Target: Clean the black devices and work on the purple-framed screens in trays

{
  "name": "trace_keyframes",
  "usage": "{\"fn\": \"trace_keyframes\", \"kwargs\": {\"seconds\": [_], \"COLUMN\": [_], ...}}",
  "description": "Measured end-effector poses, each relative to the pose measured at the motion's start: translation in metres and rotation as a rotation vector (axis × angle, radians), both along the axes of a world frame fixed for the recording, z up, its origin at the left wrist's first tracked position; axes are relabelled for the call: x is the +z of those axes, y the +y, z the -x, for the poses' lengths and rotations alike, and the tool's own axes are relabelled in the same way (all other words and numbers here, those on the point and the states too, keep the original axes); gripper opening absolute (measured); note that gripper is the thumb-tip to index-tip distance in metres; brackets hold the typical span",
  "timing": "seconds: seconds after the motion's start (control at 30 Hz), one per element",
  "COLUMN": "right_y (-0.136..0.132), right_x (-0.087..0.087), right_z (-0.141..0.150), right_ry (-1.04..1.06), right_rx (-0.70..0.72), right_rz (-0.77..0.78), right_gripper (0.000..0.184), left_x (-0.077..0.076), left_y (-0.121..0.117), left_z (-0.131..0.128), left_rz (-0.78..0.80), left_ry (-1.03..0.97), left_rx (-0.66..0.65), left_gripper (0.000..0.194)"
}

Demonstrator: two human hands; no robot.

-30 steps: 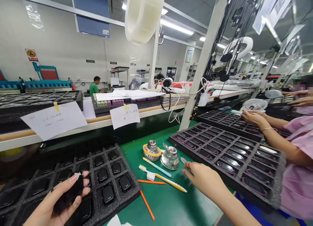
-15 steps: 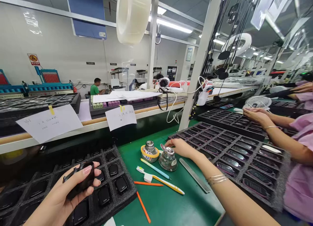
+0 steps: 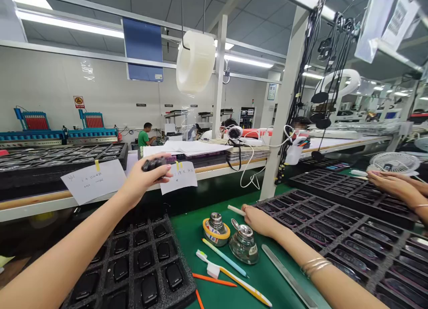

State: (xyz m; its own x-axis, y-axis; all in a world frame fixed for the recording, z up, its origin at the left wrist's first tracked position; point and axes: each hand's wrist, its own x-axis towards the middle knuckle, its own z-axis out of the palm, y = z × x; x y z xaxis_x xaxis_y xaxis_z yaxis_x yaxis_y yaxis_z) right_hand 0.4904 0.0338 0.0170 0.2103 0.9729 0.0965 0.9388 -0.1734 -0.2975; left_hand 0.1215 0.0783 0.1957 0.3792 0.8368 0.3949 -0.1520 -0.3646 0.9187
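Observation:
My left hand (image 3: 140, 177) is raised over the left tray, fingers closed around a small black watch-like device (image 3: 153, 164), partly hidden by the fingers. My right hand (image 3: 261, 220) reaches over the green mat and pinches a thin whitish stick (image 3: 235, 209) that points left. Just in front of it stands a glass dispenser bottle (image 3: 243, 250) with its metal lid flipped up. Beside that, a metal-topped bottle (image 3: 216, 221) sits within a yellow-rimmed ring (image 3: 219, 238). Nearer me lie a light-blue pen (image 3: 227, 259), a yellow-and-white toothbrush (image 3: 249, 287) and a steel ruler (image 3: 286, 278).
A black foam tray (image 3: 185, 260) of black devices lies left; another foam tray (image 3: 379, 264) with wrapped dark pieces lies right. Orange sticks (image 3: 216, 280) rest on the mat. Past the right tray, a co-worker's hands (image 3: 394, 184) are beside a white fan (image 3: 389, 163). A shelf post (image 3: 276, 166) rises ahead.
My left hand has lifted up and forward from the tray with the black device. The whitish stick now shows clearly in my right hand's fingers. The view has tilted up and shifted left.

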Motion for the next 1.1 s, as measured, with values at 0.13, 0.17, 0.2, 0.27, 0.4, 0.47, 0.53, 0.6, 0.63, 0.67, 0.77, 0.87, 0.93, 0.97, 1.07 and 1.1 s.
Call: {"fn": "trace_keyframes", "kwargs": {"seconds": [0.13, 0.17, 0.2, 0.27, 0.4, 0.47, 0.53, 0.6, 0.63, 0.67, 0.77, 0.87, 0.93, 0.97, 1.07, 1.1], "right_y": [-0.008, -0.01, -0.013, -0.018, -0.024, -0.023, -0.018, -0.012, -0.009, -0.006, -0.003, -0.003, -0.004, -0.005, -0.005, -0.006], "right_x": [0.051, 0.067, 0.084, 0.116, 0.171, 0.192, 0.208, 0.219, 0.223, 0.226, 0.229, 0.23, 0.231, 0.233, 0.239, 0.241], "right_z": [0.009, 0.013, 0.019, 0.035, 0.073, 0.089, 0.101, 0.109, 0.112, 0.113, 0.113, 0.11, 0.11, 0.112, 0.125, 0.13], "right_ry": [0.047, 0.057, 0.065, 0.075, 0.048, -0.005, -0.048, -0.143, -0.215, -0.295, -0.468, -0.526, -0.565, -0.591, -0.688, -0.721], "right_rx": [-0.05, -0.04, -0.017, 0.059, 0.217, 0.252, 0.258, 0.214, 0.179, 0.142, 0.063, 0.026, 0.025, 0.033, 0.064, 0.071], "right_rz": [-0.274, -0.355, -0.433, -0.555, -0.743, -0.836, -0.901, -0.95, -0.97, -0.987, -1.001, -0.994, -1.0, -1.0, -0.968, -0.953], "right_gripper": [0.026, 0.033, 0.04, 0.038, 0.027, 0.018, 0.012, 0.019, 0.025, 0.032, 0.045, 0.048, 0.048, 0.048, 0.044, 0.043], "left_x": [0.018, 0.019, 0.02, 0.021, 0.021, 0.021, 0.022, 0.023, 0.024, 0.024, 0.026, 0.027, 0.027, 0.028, 0.028, 0.028], "left_y": [0.011, 0.013, 0.014, 0.016, 0.014, 0.012, 0.01, 0.008, 0.007, 0.006, 0.003, 0.0, -0.002, -0.004, -0.009, -0.011], "left_z": [-0.03, -0.036, -0.04, -0.044, -0.042, -0.038, -0.034, -0.03, -0.028, -0.026, -0.021, -0.019, -0.019, -0.02, -0.025, -0.026], "left_rz": [-0.024, -0.018, -0.009, 0.013, 0.049, 0.056, 0.056, 0.047, 0.041, 0.033, 0.012, -0.011, -0.036, -0.053, -0.1, -0.111], "left_ry": [0.008, 0.002, -0.008, -0.03, -0.058, -0.062, -0.059, -0.051, -0.045, -0.038, -0.019, -0.002, 0.011, 0.02, 0.049, 0.056], "left_rx": [-0.124, -0.138, -0.145, -0.145, -0.142, -0.143, -0.147, -0.148, -0.148, -0.146, -0.138, -0.124, -0.118, -0.118, -0.118, -0.113], "left_gripper": [0.051, 0.052, 0.052, 0.05, 0.042, 0.039, 0.037, 0.036, 0.036, 0.036, 0.038, 0.042, 0.044, 0.045, 0.05, 0.052]}}
